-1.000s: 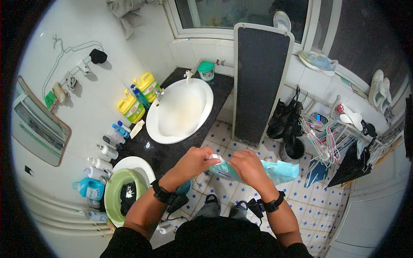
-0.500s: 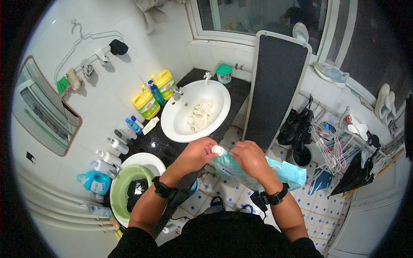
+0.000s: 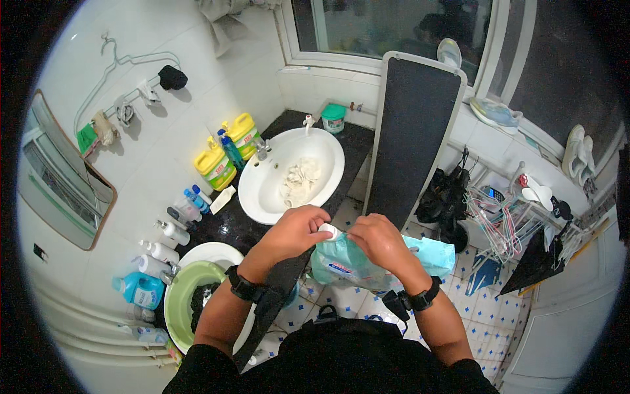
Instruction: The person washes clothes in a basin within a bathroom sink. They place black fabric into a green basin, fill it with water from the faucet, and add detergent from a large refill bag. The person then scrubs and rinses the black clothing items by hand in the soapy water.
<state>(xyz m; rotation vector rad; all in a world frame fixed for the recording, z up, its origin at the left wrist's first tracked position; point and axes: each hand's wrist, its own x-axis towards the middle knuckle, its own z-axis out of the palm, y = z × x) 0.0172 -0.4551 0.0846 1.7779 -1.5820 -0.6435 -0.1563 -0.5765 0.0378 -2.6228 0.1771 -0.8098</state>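
Observation:
A soft teal pouch (image 3: 348,270) with a white screw cap (image 3: 330,230) hangs in front of me, above the floor. My left hand (image 3: 289,233) is closed at the cap, with the thumb and fingertips pinching its side. Just right of the spout, my right hand (image 3: 380,241) grips the pouch's upper edge, fingers curled over the film. Beyond my hands, pale wet cloth (image 3: 301,182) lies in a white washbasin (image 3: 333,152). A green tub (image 3: 174,299) holding dark cloth sits in a second white basin at the left.
Yellow jugs (image 3: 215,167) and pump bottles (image 3: 172,232) line the wall side of the black counter (image 3: 226,225). A blue detergent bottle (image 3: 139,289) stands by the tub. An upright ironing board (image 3: 413,125) stands ahead. Tangled hangers (image 3: 492,220) fill a rack at the right.
The pouch has swung left and its printed front faces me more. My hands keep their places at the cap and upper edge. The whole view has shifted slightly.

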